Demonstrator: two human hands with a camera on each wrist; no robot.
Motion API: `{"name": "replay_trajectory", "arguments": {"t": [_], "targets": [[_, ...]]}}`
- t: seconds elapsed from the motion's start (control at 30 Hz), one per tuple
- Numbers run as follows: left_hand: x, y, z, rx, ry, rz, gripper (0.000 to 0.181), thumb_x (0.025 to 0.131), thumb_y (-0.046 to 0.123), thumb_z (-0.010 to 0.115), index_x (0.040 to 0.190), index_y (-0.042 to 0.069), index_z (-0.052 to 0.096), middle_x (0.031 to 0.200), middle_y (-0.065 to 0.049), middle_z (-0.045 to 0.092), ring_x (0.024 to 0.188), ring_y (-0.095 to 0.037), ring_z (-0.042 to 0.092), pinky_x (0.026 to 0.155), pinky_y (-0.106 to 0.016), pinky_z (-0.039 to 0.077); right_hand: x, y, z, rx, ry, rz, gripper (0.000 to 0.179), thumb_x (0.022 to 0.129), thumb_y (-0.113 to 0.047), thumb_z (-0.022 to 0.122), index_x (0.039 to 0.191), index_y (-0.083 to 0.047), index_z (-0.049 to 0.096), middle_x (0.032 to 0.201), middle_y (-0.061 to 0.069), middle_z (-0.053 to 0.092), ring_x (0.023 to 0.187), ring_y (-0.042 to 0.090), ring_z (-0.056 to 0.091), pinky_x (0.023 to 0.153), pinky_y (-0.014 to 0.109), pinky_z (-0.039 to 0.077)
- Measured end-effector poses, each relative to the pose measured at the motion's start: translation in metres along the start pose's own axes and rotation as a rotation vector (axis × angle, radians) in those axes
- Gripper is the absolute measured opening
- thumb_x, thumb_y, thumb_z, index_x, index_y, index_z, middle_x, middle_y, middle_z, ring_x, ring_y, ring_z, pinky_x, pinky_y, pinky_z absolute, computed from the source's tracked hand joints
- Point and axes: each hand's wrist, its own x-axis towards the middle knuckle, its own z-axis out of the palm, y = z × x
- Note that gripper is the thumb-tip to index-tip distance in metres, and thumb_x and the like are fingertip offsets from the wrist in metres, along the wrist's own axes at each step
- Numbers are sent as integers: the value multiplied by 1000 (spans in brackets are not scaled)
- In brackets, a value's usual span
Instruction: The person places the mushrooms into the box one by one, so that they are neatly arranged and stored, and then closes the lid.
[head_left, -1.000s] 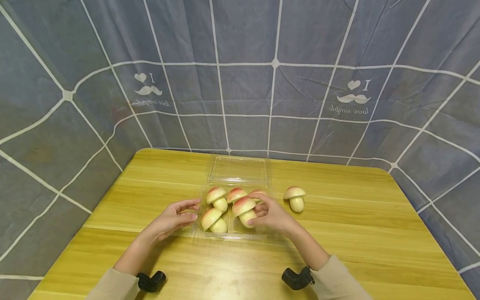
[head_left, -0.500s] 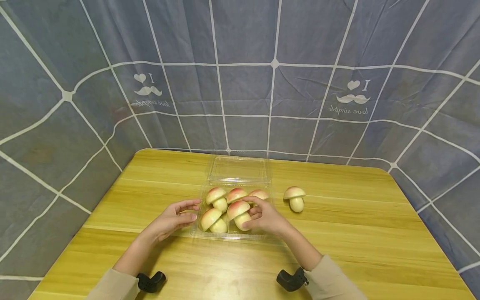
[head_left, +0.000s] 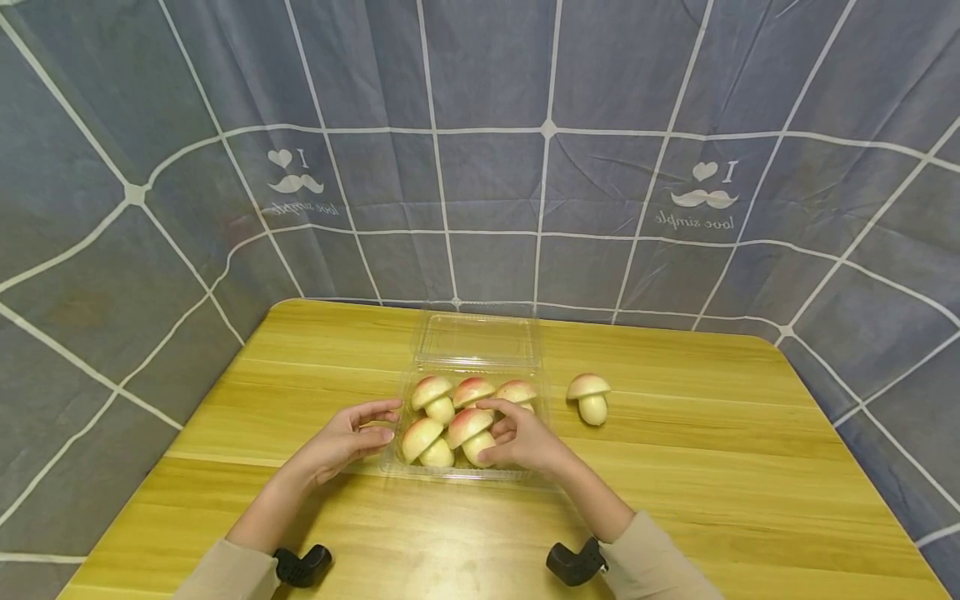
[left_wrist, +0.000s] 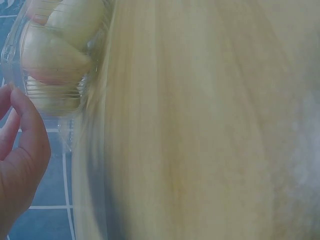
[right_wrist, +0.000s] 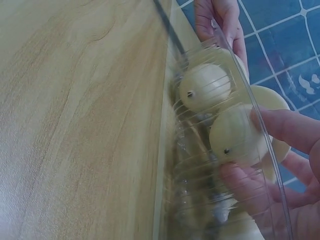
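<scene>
A clear plastic clamshell box [head_left: 483, 473] lies open on the table, holding several toy mushrooms with cream stems and red-tinged caps. My right hand [head_left: 525, 437] grips one toy mushroom [head_left: 470, 429] in the front row, thumb at the stem and fingers at the cap. In the right wrist view, that mushroom's pale stem [right_wrist: 237, 135] shows through the ribbed box wall between thumb and fingers. At the box's left side my left hand [head_left: 347, 437] has its fingers extended and thumb apart, fingertips right at the rim. Another toy mushroom [head_left: 423, 442] lies just left of the gripped one.
A single toy mushroom [head_left: 590, 398] lies on the wooden table [head_left: 712, 467], right of the box. The clear lid [head_left: 480, 337] is folded back toward the grey gridded curtain [head_left: 495, 183], which surrounds the table's back and sides.
My right hand has moved left and slightly down with the toy mushroom, bringing it beside the front-left one and uncovering the back-right one. The left hand has stayed still.
</scene>
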Motion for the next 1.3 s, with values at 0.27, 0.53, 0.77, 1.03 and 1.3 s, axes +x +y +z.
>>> {"name": "replay_trajectory", "arguments": {"t": [0.27, 0.53, 0.77, 1.03, 1.3], "targets": [[0, 0, 0, 2, -2, 1, 60, 91, 6, 59, 140, -10, 29, 131, -29, 35, 97, -11, 54, 78, -24, 49, 1, 0, 2, -26, -7, -11, 72, 73, 0, 76, 137, -6, 44, 98, 16, 57, 85, 23, 62, 68, 33, 54], [0, -1, 0, -12, 4, -3, 59, 91, 6, 58, 140, -10, 29, 131, -29, 35, 97, -10, 54, 80, -23, 49, 0, 0, 2, -116, 26, -39, 69, 70, 1, 78, 132, -4, 47, 97, 15, 54, 85, 22, 58, 68, 32, 52], [0, 0, 0, -9, -5, 2, 59, 91, 6, 58, 140, -10, 29, 132, -29, 35, 98, -11, 54, 81, -23, 49, 1, 1, 2, -157, 36, -42, 67, 69, 1, 79, 128, -4, 48, 93, 13, 54, 82, 20, 57, 67, 31, 51], [0, 1, 0, -7, -2, -8, 60, 91, 7, 59, 140, -10, 29, 132, -29, 35, 99, -11, 54, 81, -23, 49, 2, 1, 2, -104, 28, -28, 68, 68, 3, 79, 128, -3, 47, 93, 15, 54, 80, 22, 57, 65, 32, 51], [0, 2, 0, -4, -7, -11, 61, 91, 7, 59, 141, -9, 29, 131, -27, 35, 99, -11, 54, 81, -24, 49, 3, 3, 2, -69, 15, -33, 67, 67, 7, 77, 126, -2, 47, 89, 15, 55, 77, 22, 58, 64, 31, 52]]}}
